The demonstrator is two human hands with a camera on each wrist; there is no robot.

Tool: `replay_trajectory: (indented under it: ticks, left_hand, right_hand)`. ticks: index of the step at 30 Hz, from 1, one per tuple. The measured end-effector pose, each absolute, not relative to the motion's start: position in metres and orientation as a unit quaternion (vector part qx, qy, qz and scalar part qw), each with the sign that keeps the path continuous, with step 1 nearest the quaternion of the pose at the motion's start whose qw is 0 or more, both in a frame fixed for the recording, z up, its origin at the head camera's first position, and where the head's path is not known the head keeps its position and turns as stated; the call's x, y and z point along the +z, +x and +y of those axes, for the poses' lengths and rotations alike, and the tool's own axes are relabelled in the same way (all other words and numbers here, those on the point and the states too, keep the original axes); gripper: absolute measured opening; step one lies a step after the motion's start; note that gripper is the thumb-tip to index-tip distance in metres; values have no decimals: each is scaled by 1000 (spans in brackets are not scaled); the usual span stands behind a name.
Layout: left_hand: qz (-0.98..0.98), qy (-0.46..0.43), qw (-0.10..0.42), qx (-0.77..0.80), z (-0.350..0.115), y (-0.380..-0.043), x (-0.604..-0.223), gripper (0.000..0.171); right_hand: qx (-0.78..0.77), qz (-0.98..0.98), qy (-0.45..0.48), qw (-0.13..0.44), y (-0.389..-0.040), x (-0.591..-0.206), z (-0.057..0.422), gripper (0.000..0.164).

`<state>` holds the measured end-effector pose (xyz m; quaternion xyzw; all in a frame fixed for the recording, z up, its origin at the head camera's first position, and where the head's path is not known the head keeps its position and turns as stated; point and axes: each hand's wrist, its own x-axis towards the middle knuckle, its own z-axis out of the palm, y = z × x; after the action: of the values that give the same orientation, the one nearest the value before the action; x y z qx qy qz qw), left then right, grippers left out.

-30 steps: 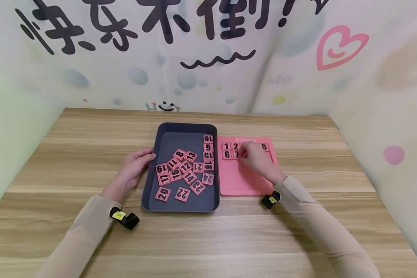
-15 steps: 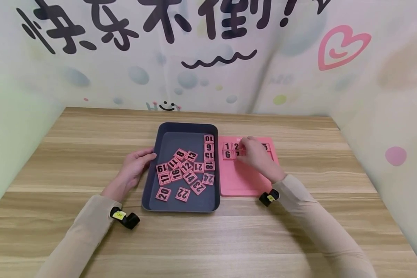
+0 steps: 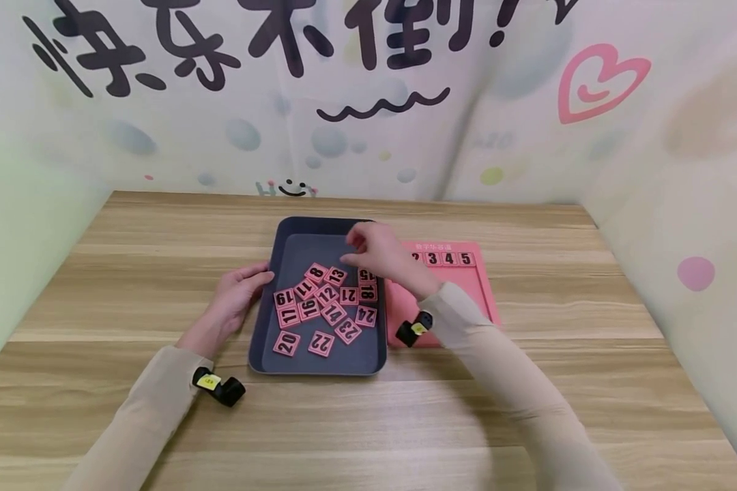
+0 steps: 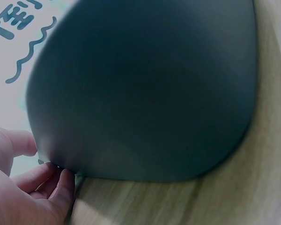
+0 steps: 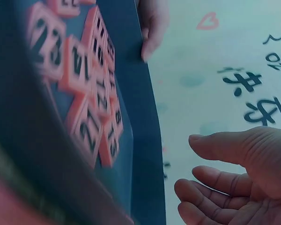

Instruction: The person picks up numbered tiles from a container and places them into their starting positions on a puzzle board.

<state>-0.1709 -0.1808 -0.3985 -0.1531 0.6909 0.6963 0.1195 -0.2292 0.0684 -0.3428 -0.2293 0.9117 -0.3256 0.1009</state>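
A dark grey tray [image 3: 319, 365] stands on the table, with pink number tiles [image 3: 327, 295] scattered in it, such as 8, 13, 20 and 22. My left hand [image 3: 239, 293] grips its left rim, thumb on the edge and fingers against the outer wall, as the left wrist view also shows. Over the tray's upper right part is my right hand [image 3: 381, 256]. In the right wrist view its thumb and fingers are spread apart with nothing between them. It hides some tiles along the right wall and part of the pink number board [image 3: 448, 293], whose top row shows 3, 4 and 5.
The wooden table [image 3: 160, 273] reaches back to a printed wall [image 3: 368, 157]. The board lies right beside the tray's right side. Each wrist carries a black camera band [image 3: 221, 387].
My right hand has left the board, where its fingers were at the second row, and moved left over the tray. Tiles 3 and 4 now show. The left hand stays on the rim.
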Motion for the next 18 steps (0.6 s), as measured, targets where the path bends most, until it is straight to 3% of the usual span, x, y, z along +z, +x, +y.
replay_trajectory:
  ticks: [18]
  left_hand:
    - [685,-147,117,704,-182,-170,-399,49]
  right_hand:
    - [-275,891,-284,222,-258,-361,15,35]
